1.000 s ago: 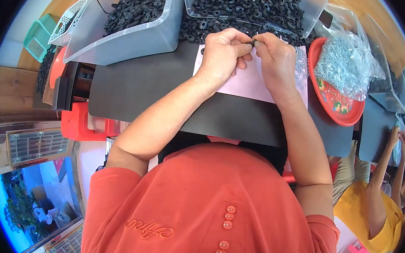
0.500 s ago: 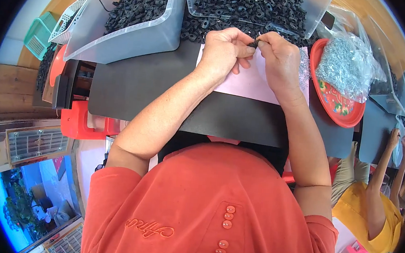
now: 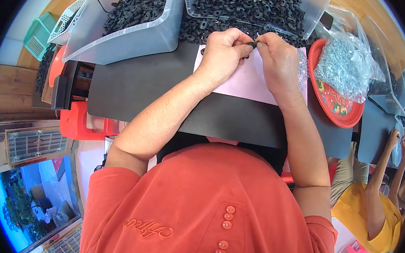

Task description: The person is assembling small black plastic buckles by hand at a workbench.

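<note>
black part [image 3: 252, 44] between left hand [image 3: 223, 52] and right hand [image 3: 279, 61]

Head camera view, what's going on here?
A person in a red shirt holds a small black part where the left hand and right hand meet, above a pink sheet on a dark table. Loose black parts lie beyond, near two clear tubs of more. A bag of small silvery pieces rests on a red tray at right.
</note>
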Available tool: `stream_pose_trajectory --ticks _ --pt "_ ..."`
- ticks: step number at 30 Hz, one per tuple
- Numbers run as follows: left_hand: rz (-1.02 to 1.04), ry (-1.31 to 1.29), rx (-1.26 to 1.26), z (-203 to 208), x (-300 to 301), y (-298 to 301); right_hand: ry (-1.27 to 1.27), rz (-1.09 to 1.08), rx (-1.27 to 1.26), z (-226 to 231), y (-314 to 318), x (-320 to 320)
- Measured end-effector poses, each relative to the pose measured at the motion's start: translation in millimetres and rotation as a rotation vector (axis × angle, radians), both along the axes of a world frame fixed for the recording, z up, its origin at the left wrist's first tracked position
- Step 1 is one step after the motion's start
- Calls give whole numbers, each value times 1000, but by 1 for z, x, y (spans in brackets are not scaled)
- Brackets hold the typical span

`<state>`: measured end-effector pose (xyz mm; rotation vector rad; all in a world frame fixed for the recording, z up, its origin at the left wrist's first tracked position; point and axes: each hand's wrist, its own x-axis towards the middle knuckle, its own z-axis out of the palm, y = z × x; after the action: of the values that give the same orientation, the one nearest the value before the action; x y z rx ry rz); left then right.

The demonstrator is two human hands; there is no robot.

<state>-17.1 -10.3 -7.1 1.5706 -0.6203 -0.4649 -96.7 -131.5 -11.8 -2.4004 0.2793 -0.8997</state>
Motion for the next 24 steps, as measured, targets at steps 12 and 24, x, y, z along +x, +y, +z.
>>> stream_pose_trajectory --ticks 12,24 --pt "45 -214 24 -9 1 0 5 42 79 -6 -3 2" --pt "63 -303 38 -15 -1 -2 -71 34 -32 -4 -1 1"
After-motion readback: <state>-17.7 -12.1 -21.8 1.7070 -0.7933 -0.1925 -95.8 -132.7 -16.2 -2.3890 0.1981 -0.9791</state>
